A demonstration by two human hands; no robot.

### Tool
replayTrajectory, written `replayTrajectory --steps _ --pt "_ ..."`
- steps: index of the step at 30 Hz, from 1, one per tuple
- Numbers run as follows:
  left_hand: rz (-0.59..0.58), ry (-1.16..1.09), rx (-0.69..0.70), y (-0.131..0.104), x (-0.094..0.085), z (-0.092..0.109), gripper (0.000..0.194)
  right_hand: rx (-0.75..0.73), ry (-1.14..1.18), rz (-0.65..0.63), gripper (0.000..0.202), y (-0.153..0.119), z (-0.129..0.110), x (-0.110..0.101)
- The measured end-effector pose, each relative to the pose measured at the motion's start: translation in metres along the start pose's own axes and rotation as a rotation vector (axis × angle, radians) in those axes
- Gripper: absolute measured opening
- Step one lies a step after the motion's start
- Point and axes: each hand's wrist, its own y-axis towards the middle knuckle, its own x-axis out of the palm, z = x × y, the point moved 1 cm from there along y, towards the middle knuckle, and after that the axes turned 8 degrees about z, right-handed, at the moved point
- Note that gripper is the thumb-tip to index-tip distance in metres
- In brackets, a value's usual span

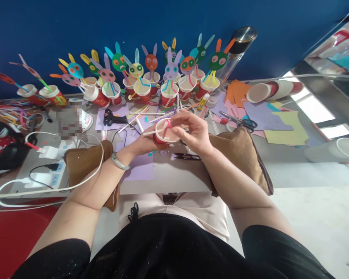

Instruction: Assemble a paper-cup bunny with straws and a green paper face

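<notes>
1 white-rimmed red cup, pink strip inside; left fingers around it, right fingers, grip unclear.

L hand part-hidden b/h cup

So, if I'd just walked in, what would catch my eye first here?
Probably the bright, rabbit-eared figures standing in paper cups along the foot of the blue wall. Next, at the centre, the person's left hand holds another paper cup, with the right hand at its rim. Towards the right, coloured sheets lie spread out near scissors.
</notes>
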Motion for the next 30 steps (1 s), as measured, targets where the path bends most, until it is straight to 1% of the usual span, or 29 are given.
replayTrajectory --steps 2,4,6,9,11,13,17,19,24,27,30 --pt "0.034 0.022 0.019 0.001 -0.005 0.001 0.053 0.013 0.066 0.085 0.048 0.002 0.001 -0.002" --pt "0.058 0.009 0.026 0.002 -0.009 0.004 0.045 0.014 0.056 0.168 0.049 0.004 0.003 -0.004" --pt "0.092 0.012 -0.022 0.003 -0.012 0.009 0.047 0.01 0.006 0.197 0.049 0.005 0.007 -0.004" --pt "0.143 0.019 -0.13 0.002 -0.015 0.016 0.057 -0.003 -0.051 0.153 0.049 0.006 0.012 -0.002" --pt "0.146 -0.019 -0.186 0.002 -0.017 0.018 0.061 -0.012 -0.087 0.11 0.048 0.006 0.014 -0.001" --pt "0.144 -0.062 -0.216 0.002 -0.02 0.019 0.061 -0.016 -0.141 0.078 0.043 0.005 0.015 0.001" --pt "0.141 -0.125 -0.223 0.003 -0.021 0.017 0.06 -0.014 -0.233 0.082 0.023 0.003 0.015 0.0" --pt "0.136 -0.171 -0.228 0.004 -0.02 0.015 0.062 -0.018 -0.263 0.095 0.017 0.002 0.014 0.0" --pt "0.169 -0.37 -0.243 0.004 -0.016 0.006 0.068 -0.051 -0.332 0.108 0.012 0.0 0.011 0.001" --pt "0.171 -0.373 -0.225 0.005 -0.018 0.005 0.066 -0.047 -0.333 0.091 0.011 -0.001 0.013 0.003" --pt "0.14 -0.336 -0.227 0.004 -0.02 0.007 0.062 -0.038 -0.297 0.074 0.013 -0.001 0.017 0.005"
